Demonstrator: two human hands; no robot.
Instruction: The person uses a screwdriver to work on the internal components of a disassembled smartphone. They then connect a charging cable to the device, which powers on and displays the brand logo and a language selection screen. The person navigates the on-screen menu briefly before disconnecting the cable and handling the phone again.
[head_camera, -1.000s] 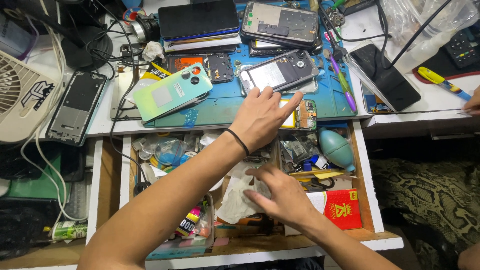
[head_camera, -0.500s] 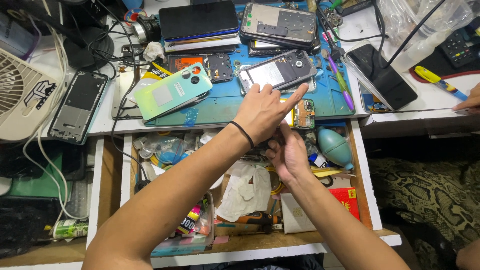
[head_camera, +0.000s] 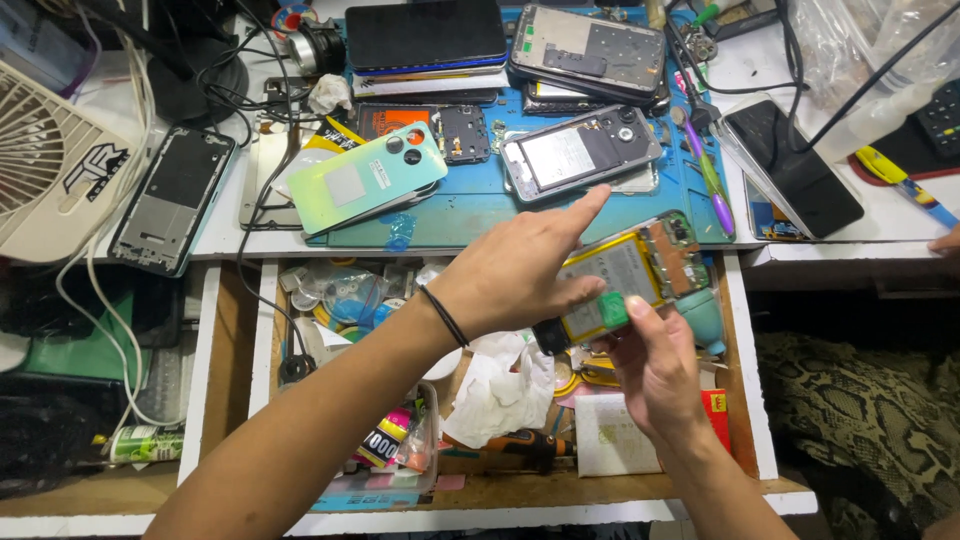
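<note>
Over an open drawer (head_camera: 748, 400) both hands hold an opened phone body (head_camera: 630, 275) whose yellow battery and circuit board face up. My left hand (head_camera: 515, 275), with a black band on its wrist, grips the phone's near left side, index finger stretched out. My right hand (head_camera: 650, 365) supports it from below, thumb pressing a small green piece (head_camera: 612, 310) on the phone. Above them, on a blue work mat (head_camera: 470, 205), lie a mint-green phone back cover (head_camera: 365, 178) and another opened phone (head_camera: 580, 150).
More phones and frames are stacked at the mat's far edge (head_camera: 590, 45); a black phone (head_camera: 790, 165) lies to the right, a bare phone frame (head_camera: 172, 198) and a white fan (head_camera: 50, 160) to the left. Crumpled tissue (head_camera: 500, 390), tape rolls and small parts fill the drawer.
My right hand rose out of the drawer and now holds the opened phone together with my left hand, which moved from the mat's edge down and right.
</note>
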